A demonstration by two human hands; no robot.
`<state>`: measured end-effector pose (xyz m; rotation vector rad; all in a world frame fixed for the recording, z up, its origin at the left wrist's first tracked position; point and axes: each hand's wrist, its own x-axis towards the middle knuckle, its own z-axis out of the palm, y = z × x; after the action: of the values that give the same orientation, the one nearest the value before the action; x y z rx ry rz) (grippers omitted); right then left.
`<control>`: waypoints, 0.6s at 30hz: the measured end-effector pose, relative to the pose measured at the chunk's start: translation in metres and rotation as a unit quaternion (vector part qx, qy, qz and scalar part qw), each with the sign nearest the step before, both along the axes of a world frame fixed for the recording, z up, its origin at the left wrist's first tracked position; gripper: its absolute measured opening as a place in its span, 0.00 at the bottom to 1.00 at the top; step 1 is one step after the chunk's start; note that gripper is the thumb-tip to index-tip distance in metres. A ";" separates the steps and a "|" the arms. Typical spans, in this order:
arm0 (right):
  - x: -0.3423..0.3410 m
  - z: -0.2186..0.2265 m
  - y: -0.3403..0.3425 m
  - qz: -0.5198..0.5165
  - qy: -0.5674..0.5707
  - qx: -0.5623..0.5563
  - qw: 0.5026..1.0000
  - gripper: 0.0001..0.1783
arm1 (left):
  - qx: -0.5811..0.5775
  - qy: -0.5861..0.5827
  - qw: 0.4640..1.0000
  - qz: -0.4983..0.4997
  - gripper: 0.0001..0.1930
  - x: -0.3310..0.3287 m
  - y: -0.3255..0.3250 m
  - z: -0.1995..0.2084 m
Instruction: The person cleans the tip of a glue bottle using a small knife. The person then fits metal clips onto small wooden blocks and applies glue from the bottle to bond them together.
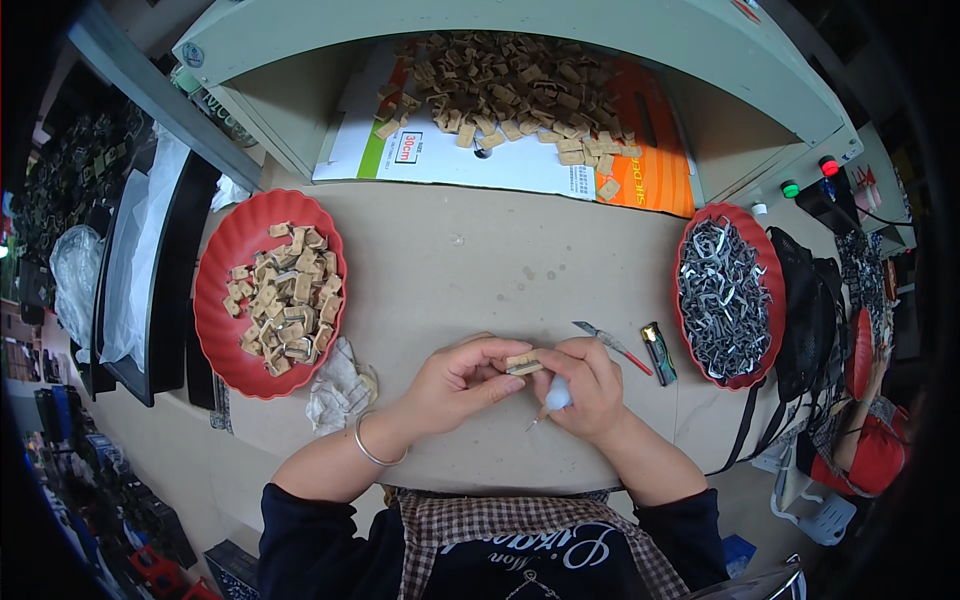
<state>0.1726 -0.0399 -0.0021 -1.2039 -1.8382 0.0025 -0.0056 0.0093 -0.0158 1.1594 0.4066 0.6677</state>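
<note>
Your L grip (468, 374) is clamped on 1 tan block (522, 363); R grip (582, 386) touches it, bottle (558, 396) clamped too. Looks mid-batch: metal-fitted blocks (300, 290) L of grips, many loose blocks (500, 90) beyond, clips (724, 300) R.

The beige surface (500, 250) carries a red left bowl (213, 315), a red right bowl (735, 210), a crumpled cloth (338, 390), a red-handled tool (619, 350), a dark lighter-shaped item (659, 353) and printed cardboard (450, 172).

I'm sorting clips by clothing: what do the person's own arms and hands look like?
The left hand and right hand are gloveless. A thin silver-coloured bangle circles the left wrist; none shows on the right wrist. Dark sleeves end near the elbows, leaving the forearms bare.
</note>
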 end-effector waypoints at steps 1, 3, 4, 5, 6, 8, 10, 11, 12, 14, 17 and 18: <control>0.000 -0.001 0.000 0.000 0.001 0.006 1.000 0.18 | 0.000 -0.001 1.000 0.000 0.18 0.001 0.000 0.001; 0.000 -0.001 0.000 0.000 0.002 0.011 1.000 0.18 | 0.007 0.000 1.000 0.019 0.18 0.002 -0.001 0.002; 0.001 0.000 0.000 0.002 0.000 0.011 1.000 0.18 | 0.008 -0.001 1.000 0.018 0.18 0.002 0.000 0.001; 0.001 0.000 0.000 0.005 -0.003 0.012 1.000 0.19 | 0.004 0.003 1.000 0.016 0.18 0.002 0.000 0.001; 0.001 0.000 0.001 0.004 -0.002 0.012 1.000 0.19 | 0.001 0.006 1.000 0.014 0.18 0.002 0.000 0.000; 0.001 -0.001 0.001 0.003 -0.012 0.011 1.000 0.18 | -0.006 0.009 1.000 0.011 0.18 0.001 0.001 -0.001; 0.001 0.000 0.001 0.001 -0.014 0.008 1.000 0.18 | -0.013 0.012 1.000 0.009 0.18 0.000 0.001 -0.002; 0.001 0.001 0.001 0.000 -0.016 0.005 1.000 0.18 | -0.020 0.019 1.000 0.003 0.17 0.000 0.001 -0.002; 0.001 0.001 0.002 0.000 -0.015 0.006 1.000 0.18 | -0.026 0.026 0.999 -0.004 0.17 -0.001 0.002 -0.002; 0.001 0.002 0.003 0.003 -0.012 -0.009 1.000 0.17 | -0.029 0.041 0.999 -0.005 0.17 -0.002 0.002 -0.002; 0.001 0.001 0.004 0.002 -0.012 -0.028 1.000 0.17 | -0.030 0.044 0.999 -0.005 0.17 0.000 0.002 -0.006; 0.001 0.001 0.004 0.001 -0.012 -0.029 1.000 0.17 | -0.028 0.033 0.999 -0.003 0.17 0.001 0.002 -0.007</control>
<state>0.1734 -0.0363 -0.0008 -1.2468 -1.8716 0.0420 -0.0050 0.0111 -0.0227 1.1307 0.4748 0.6106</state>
